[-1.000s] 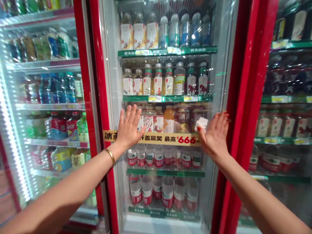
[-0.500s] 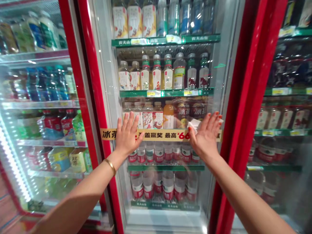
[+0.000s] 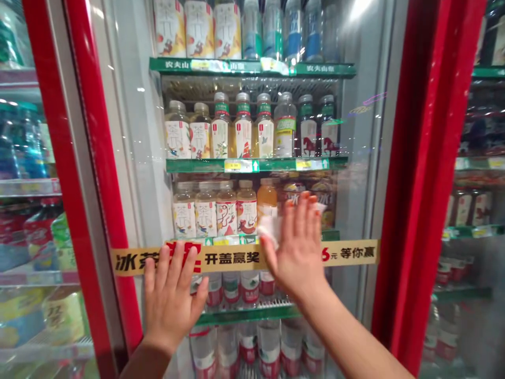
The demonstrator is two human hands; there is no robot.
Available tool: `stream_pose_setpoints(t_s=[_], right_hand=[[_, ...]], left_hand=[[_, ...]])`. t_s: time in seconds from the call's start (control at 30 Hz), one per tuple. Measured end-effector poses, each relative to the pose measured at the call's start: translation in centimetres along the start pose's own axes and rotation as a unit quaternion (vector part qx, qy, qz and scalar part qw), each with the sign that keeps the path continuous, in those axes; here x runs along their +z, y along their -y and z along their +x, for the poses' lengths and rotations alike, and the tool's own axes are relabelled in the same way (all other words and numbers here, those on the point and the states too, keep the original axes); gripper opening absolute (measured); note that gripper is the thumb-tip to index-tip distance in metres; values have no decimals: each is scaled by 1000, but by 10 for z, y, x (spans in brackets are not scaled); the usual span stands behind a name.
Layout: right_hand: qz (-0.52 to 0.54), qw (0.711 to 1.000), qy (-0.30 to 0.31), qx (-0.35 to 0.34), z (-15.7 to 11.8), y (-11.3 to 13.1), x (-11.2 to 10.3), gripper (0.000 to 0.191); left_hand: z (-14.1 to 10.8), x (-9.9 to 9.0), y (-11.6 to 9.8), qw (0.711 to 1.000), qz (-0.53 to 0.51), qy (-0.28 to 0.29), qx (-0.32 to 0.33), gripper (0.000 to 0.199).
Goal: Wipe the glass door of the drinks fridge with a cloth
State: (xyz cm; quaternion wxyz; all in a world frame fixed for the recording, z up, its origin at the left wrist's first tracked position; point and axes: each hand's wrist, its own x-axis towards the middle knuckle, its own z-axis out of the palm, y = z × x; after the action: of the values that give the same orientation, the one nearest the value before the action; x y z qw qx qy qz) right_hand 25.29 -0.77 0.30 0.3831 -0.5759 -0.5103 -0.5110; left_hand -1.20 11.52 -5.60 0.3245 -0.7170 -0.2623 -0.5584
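A tan strip with dark and red lettering (image 3: pixel 231 258) runs across the glass door (image 3: pixel 138 210) of a drinks fridge. Over the left end of that strip my left hand (image 3: pixel 171 302) lies flat with its fingers spread, holding nothing. My right hand (image 3: pixel 300 252), fingers stretched out, holds a white tissue (image 3: pixel 270 223) flat at the glass, over the strip right of its middle. Part of the tissue is hidden beneath the palm and fingers. Rows of bottled drinks (image 3: pixel 243 131) stand on shelves behind the door.
Red door frames (image 3: pixel 94 158) border the glass on the left, with another red frame (image 3: pixel 437 173) on the right. Green-edged shelves (image 3: pixel 256 165) carry price tags. Neighbouring fridges with drinks (image 3: pixel 43 226) stand to either side. Light reflections show on the glass.
My right hand and the tissue have moved left across the glass. My left hand is lower and further left in view. The camera has come closer to the door and turned slightly right.
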Motion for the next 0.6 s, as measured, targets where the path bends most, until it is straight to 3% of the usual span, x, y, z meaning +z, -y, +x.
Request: stream_pose_setpoints(t_s=[0.07,0.13,0.23,0.27,0.33,0.4,0.5,0.53,0.6], right_hand=[[17,992,27,-120,-15,13,2,104],[4,989,44,-141,-28,-7,-2,101],[-42,999,21,9,-6,-57,-14,100],[-50,997,3,55,12,-65,-16,99],[-46,996,-23,78,49,-52,-14,99],[-20,1000,-9,14,70,-14,-7,101],[23,982,42,-183,58,27,0,102],[23,975,54,-215,49,23,-1,102],[-3,982,55,-181,39,-10,-10,102]], left_hand=[[0,1,1,1000,-1,1,-1,93],[0,1,1,1000,-1,-2,0,93],[2,1,-3,1000,-7,-11,9,91],[2,1,-4,1000,-10,-15,11,90],[3,-1,-5,1000,-13,-19,10,89],[3,-2,-4,1000,-17,-17,10,87],[4,-4,-3,1000,-14,-13,19,87],[4,-4,-3,1000,-10,-15,21,87],[6,-4,-5,999,-3,-23,22,88]])
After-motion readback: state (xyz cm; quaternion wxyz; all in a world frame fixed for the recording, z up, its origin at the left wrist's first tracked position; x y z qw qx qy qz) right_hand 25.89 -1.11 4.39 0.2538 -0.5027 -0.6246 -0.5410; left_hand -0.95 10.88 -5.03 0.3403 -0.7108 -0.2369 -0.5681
